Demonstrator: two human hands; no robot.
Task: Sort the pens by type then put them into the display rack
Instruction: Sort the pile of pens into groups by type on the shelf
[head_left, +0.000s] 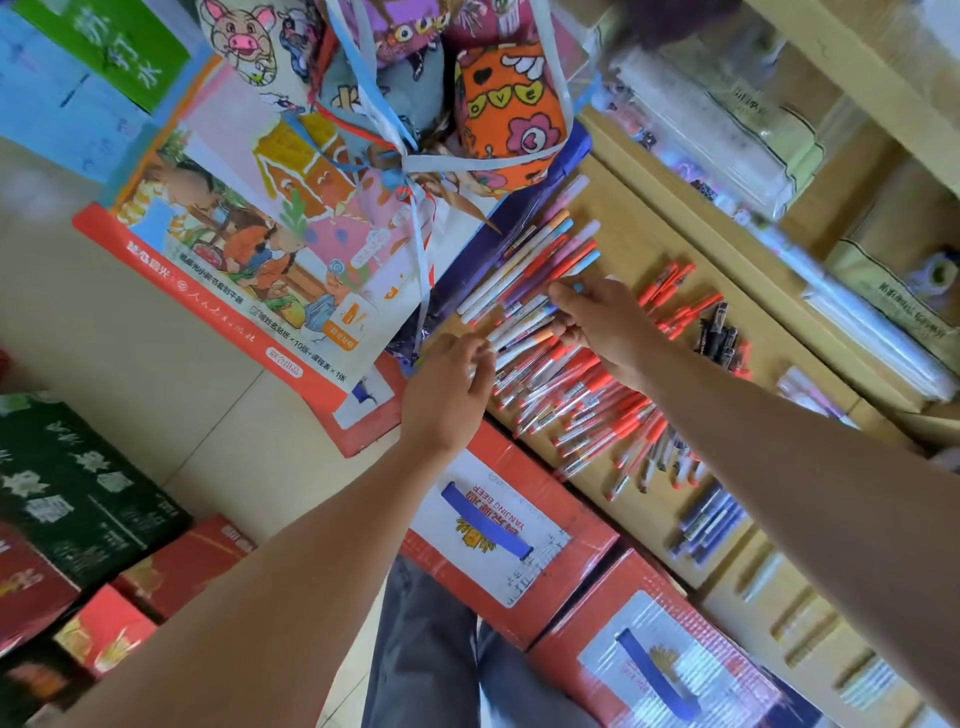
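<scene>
R hand fingers pinch pastel pens at tabletop far left. L hand fingers curled at their tips; grip unclear. Red pens lie nearer.

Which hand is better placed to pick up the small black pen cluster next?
Right, probably. The right hand, though gripping pastel-capped pens, lies nearer the black pens; the left hand sits beyond the red-capped pens.

Bare forearms run back from the left grip and right grip; beneath them, the legs wear creased grey-blue trousers.
</scene>
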